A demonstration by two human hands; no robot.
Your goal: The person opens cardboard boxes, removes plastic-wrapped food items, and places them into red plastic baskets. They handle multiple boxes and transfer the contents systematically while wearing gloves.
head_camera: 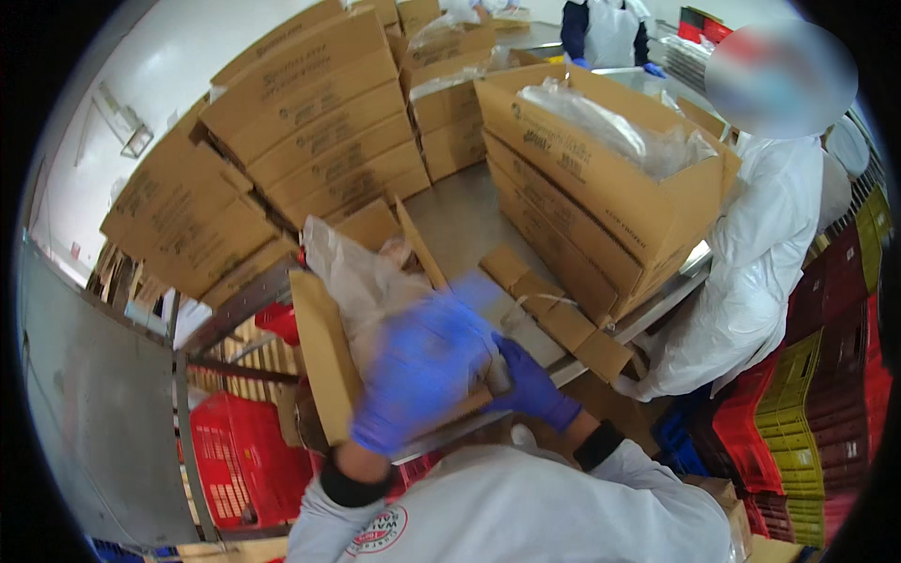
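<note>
An open cardboard box (322, 345) stands on the metal table before me, its flaps up and a clear plastic liner (355, 271) bunched inside. My left hand (422, 359), in a blue glove and blurred, is over the near part of the box and liner; whether it holds something is not clear. My right hand (531, 387), also gloved, is at the box's near right corner, its thumb and fingers beside a small pale object (498, 373) that I cannot identify. A pinkish item partly shows under plastic at the far side of the box.
Stacked cardboard boxes (331, 119) rise at the far left, more (577, 169) at the right, the top one open with plastic. A folded cardboard strip (556, 310) lies on the metal table (457, 218). A co-worker in white (753, 260) stands at the right, near stacked crates (788, 415).
</note>
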